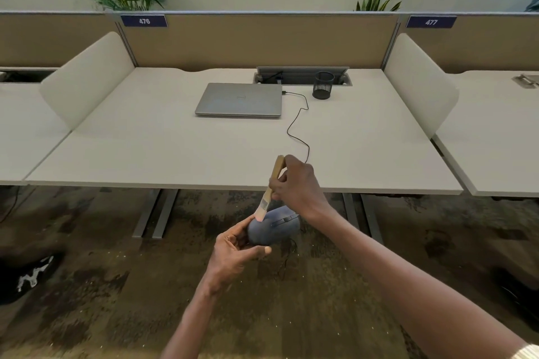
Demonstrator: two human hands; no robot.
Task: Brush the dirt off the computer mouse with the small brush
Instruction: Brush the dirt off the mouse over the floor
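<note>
My left hand [233, 253] grips a dark grey wired computer mouse [275, 227] in the air, in front of the desk's near edge and above the carpet. My right hand [297, 183] holds a small brush [271, 183] by its pale wooden handle. The brush points down and left, and its light bristles touch the rear left part of the mouse's top. The mouse's black cable [297, 122] runs up across the desk to the laptop.
A closed silver laptop [240, 99] lies at the back of the white desk [175, 154], with a black mesh pen cup [323, 85] to its right. White side dividers flank the desk. A dark shoe [26, 274] sits on the carpet at the left.
</note>
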